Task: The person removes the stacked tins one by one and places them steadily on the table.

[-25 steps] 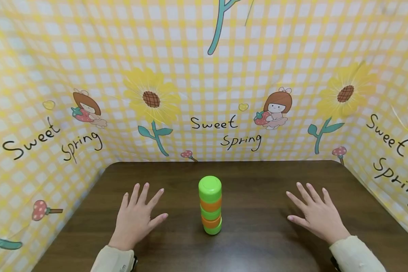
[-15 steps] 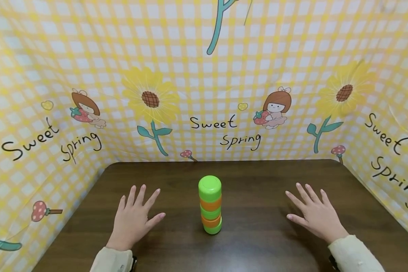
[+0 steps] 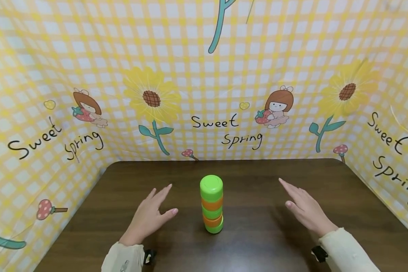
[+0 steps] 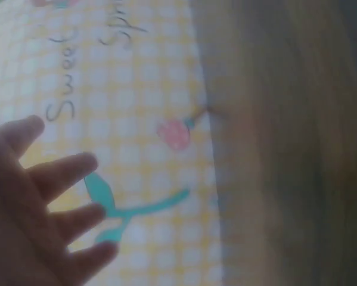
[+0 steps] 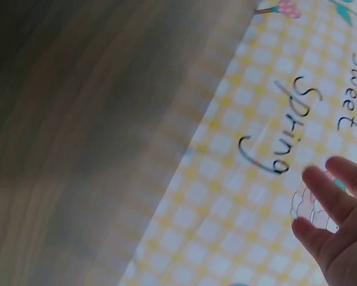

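In the head view, a stack of cups or rings (image 3: 212,204) in bright green and orange bands stands upright mid-table, topped by a smooth rounded green piece. To its left, my left hand (image 3: 149,217) is held with straight fingers, thumb side turned towards the stack, apart from it. On the other side, farther off, my right hand (image 3: 307,209) is also turned thumb-up with fingers straight. Neither hand holds anything. The left wrist view has the spread fingers (image 4: 65,179) of that hand; the right wrist view has my right fingers (image 5: 327,196). The stack appears in neither wrist view.
A dark brown wooden table (image 3: 251,245) lies beneath both hands. Yellow checked cloth (image 3: 204,75) with printed flowers and lettering rises behind the table and along its left and right sides. Black bands (image 3: 149,257) show at both sleeve cuffs.
Both hands have turned from palm-down to thumb-up and moved inward, the left one towards the stack by more. The stack has stayed in place.
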Motion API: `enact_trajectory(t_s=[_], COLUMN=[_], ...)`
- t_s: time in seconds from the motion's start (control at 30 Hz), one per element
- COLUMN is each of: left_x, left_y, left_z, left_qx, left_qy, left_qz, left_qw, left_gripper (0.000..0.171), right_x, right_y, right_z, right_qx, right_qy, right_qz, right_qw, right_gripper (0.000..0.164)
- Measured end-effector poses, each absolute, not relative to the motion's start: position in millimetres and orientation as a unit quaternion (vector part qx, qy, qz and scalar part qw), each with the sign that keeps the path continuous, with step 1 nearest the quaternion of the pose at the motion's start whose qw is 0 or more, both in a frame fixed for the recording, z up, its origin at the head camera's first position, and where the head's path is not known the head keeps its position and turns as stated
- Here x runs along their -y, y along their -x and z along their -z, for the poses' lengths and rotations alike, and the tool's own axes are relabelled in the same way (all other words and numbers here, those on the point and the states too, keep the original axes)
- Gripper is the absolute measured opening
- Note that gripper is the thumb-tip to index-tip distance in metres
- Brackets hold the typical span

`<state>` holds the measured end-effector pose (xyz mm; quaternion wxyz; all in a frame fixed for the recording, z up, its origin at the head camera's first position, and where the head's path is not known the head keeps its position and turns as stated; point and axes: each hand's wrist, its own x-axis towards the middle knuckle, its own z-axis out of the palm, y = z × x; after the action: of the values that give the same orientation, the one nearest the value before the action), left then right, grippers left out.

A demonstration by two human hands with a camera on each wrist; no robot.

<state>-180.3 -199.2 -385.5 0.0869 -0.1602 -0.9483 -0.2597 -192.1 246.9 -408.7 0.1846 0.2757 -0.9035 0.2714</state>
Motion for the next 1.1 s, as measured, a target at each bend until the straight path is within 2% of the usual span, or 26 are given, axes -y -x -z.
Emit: enact_trajectory(t_s=[0.1, 0.2, 0.27, 0.43, 0.53, 0.83, 1.1], left_x=[187.1, 177.3, 170.6, 155.3, 146.8, 126.2, 118.3], left_y=[182.9, 185.0, 186.9, 191.3, 194.1, 195.6, 196.6], left_z=[384.3, 384.2, 385.3, 388.3, 389.3, 391.1, 389.6], left_qx=[0.922, 0.893, 0.871, 0.813, 0.786, 0.770, 0.777], left_qy=[0.156, 0.156, 0.164, 0.190, 0.210, 0.233, 0.221], left_qz=[0.351, 0.418, 0.456, 0.524, 0.550, 0.576, 0.577], left_qw=[0.055, 0.052, 0.075, 0.168, 0.192, 0.142, 0.121], left_gripper=[0.073, 0.070, 0.066, 0.053, 0.051, 0.061, 0.062], right_x=[-237.9, -228.5, -223.6, -212.1, -203.1, -170.4, -143.6], right_y=[190.5, 190.2, 190.8, 194.5, 195.9, 197.9, 204.9], right_z=[405.3, 402.1, 400.3, 398.0, 396.1, 382.5, 376.3], right_qx=[0.894, 0.886, 0.877, 0.849, 0.834, 0.787, 0.776], right_qy=[-0.272, -0.265, -0.259, -0.252, -0.252, -0.255, -0.272], right_qz=[-0.320, -0.357, -0.387, -0.452, -0.480, -0.553, -0.564], right_qw=[0.157, 0.131, 0.119, 0.109, 0.105, 0.096, 0.074], right_gripper=[0.059, 0.053, 0.050, 0.046, 0.046, 0.037, 0.040])
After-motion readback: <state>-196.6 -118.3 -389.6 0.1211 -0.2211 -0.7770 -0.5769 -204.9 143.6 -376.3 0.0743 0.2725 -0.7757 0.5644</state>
